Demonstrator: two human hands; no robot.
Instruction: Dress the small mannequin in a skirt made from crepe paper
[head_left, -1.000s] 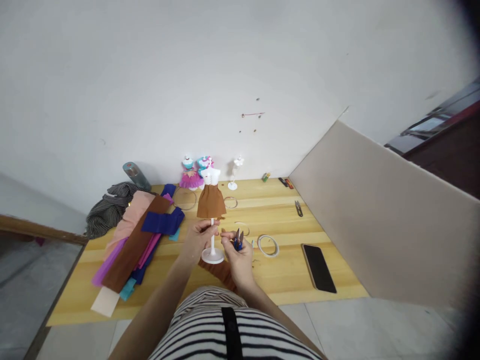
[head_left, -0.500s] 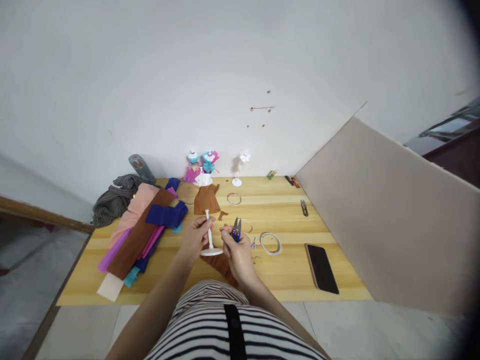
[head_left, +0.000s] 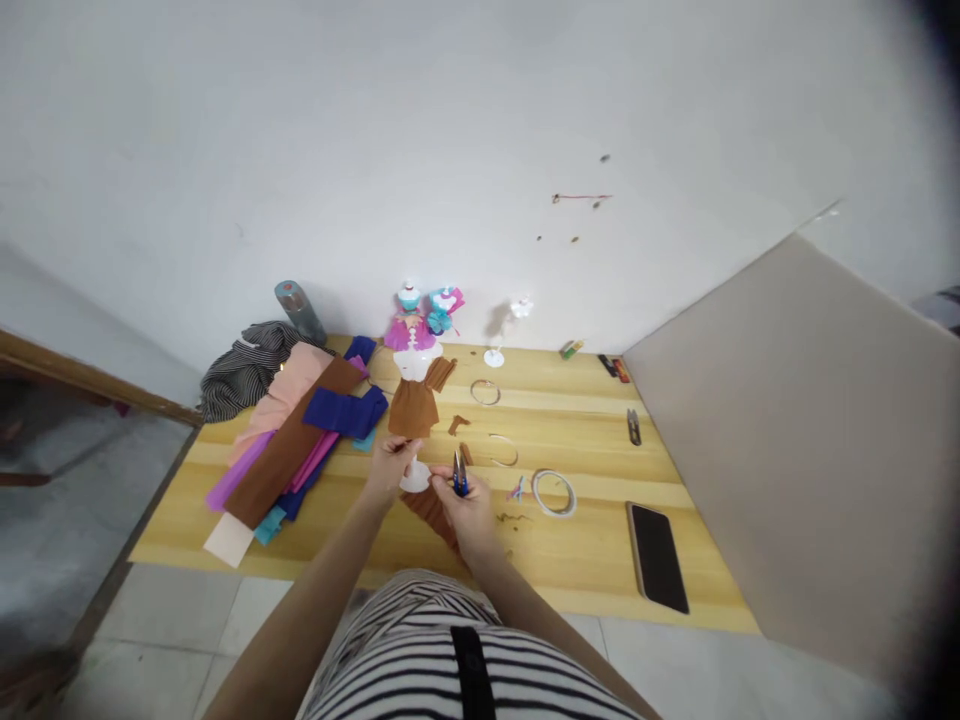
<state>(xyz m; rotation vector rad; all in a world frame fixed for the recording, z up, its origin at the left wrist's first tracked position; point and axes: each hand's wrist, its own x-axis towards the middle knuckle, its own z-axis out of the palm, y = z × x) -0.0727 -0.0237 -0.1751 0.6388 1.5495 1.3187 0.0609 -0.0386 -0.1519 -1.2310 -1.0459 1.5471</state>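
Left hand [head_left: 391,467] pinches stand [head_left: 414,479], right hand [head_left: 470,510] clasps snips [head_left: 460,477]

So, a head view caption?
Left hand grips a mannequin in a brown skirt; right hand holds a blue-handled tool.

Back left of worktop [head_left: 592,450]: we log a grey-blue bottle [head_left: 300,311] near the wall [head_left: 360,130], just beside a heap of dark striped cloth [head_left: 250,372]. On the wall we see a thin red line [head_left: 585,197] among small dark spots. Front right: phone [head_left: 658,556], lying flat, screen dark. Along the right side, a pale upright panel [head_left: 787,430]. Below the front edge we note light floor tiles [head_left: 157,605].
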